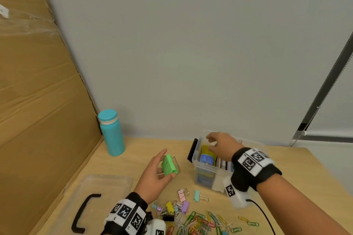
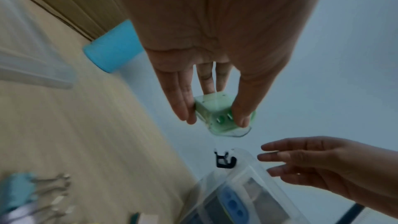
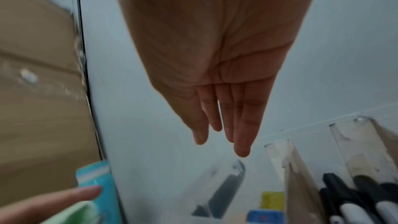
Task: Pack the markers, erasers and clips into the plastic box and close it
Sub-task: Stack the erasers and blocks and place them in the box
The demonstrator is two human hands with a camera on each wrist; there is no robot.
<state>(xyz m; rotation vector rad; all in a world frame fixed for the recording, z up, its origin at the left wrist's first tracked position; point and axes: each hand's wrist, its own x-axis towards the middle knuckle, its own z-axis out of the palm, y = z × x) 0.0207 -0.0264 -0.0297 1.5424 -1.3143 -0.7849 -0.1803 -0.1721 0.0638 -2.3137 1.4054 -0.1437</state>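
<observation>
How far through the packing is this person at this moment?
Partly done. The plastic box already holds markers and a blue eraser. In hand: the left hand grips a green eraser in a clear case beside the box, while the right hand hovers open over it. Left: the binder clips and paper clips lie on the table, and the lid is off.

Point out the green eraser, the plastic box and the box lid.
green eraser (image 1: pixel 168 165): head view, its green side face.
plastic box (image 1: pixel 205 168): head view, near rim.
box lid (image 1: pixel 107 185): head view, bare clear top.
</observation>
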